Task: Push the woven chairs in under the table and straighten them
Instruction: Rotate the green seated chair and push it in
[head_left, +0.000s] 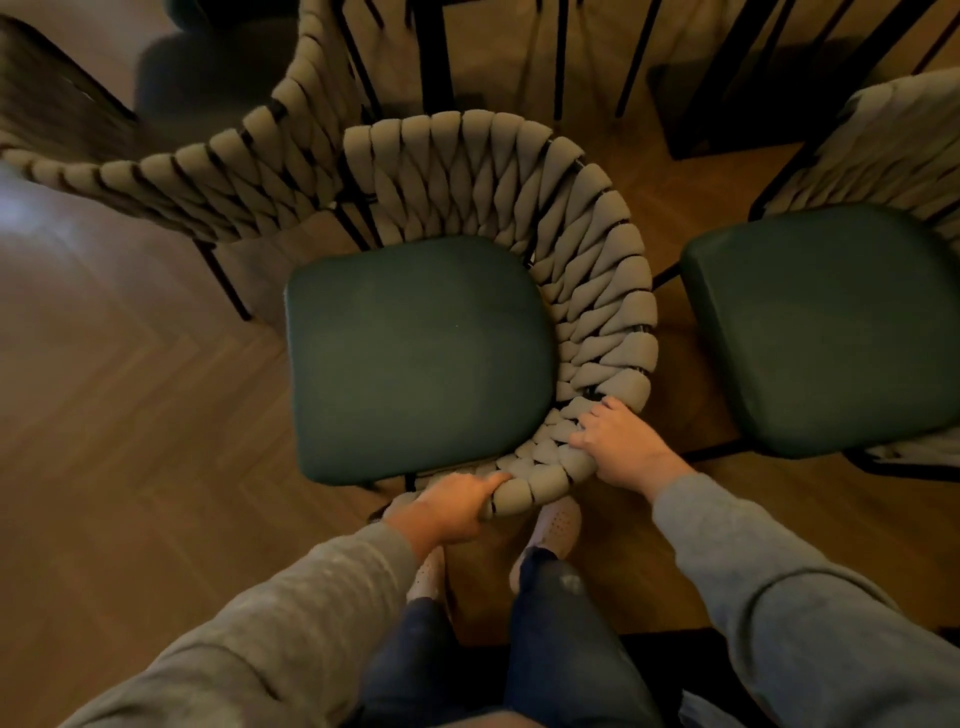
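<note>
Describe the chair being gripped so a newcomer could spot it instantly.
On the herringbone wood floor, three green-seated woven chairs stand. Pick the middle chair. It alone has the left hand and right hand on its woven backrest.

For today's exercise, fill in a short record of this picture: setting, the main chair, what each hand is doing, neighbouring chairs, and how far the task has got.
setting: herringbone wooden floor, seen from above
main chair: woven-rope-backed chair with dark green seat cushion, turned sideways to the person
left hand: gripping the near end of the woven back
right hand: gripping the woven back further along
neighbouring chairs: matching green-cushioned chair at right; woven chair back at upper left
task state: main chair not yet straightened
</note>
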